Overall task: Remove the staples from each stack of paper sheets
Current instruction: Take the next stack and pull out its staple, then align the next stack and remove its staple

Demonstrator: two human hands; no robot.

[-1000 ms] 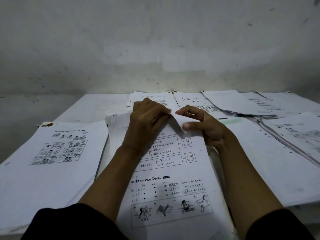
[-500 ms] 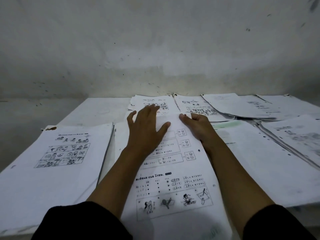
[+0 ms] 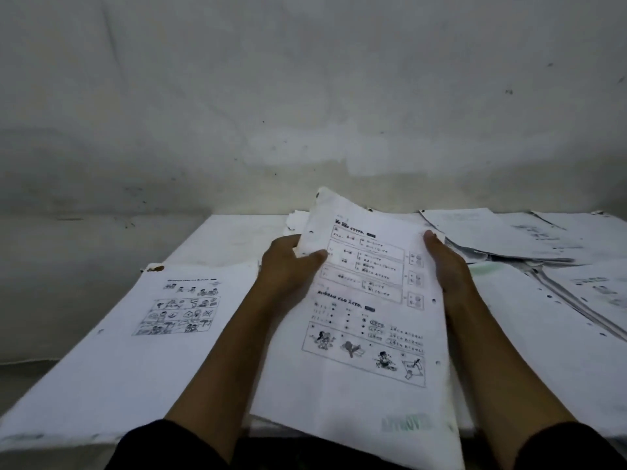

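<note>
Head-camera view: a white-covered table set against a stained pale wall carries worksheets across nearly its whole width. Largest among them, a thick stack with cartoon panels lies flat on the left, while overlapping stacks on the right fan toward the frame edge, which cuts them off. Their spread suggests a sorting line, though nothing shows which piles are finished.

At centre, the person holds a stapled worksheet stack lifted at its far end and tilted toward the camera, its near edge low at the table's front. The left hand grips the upper left edge, thumb pressed on the printed face and fingers curled behind. The right hand clasps the right edge, thumb tip on the face at the margin and fingers wrapped behind, out of sight. Holding it by both sides keeps the loose sheets squared and probably brings the top corner close enough to inspect.

Punch holes dot both margins, and the upper left corner looks frayed. No staple can be made out there or anywhere else; the frame is dim and soft with motion. No staple-removing tool is visible. Black sleeves close the bottom edge.
</note>
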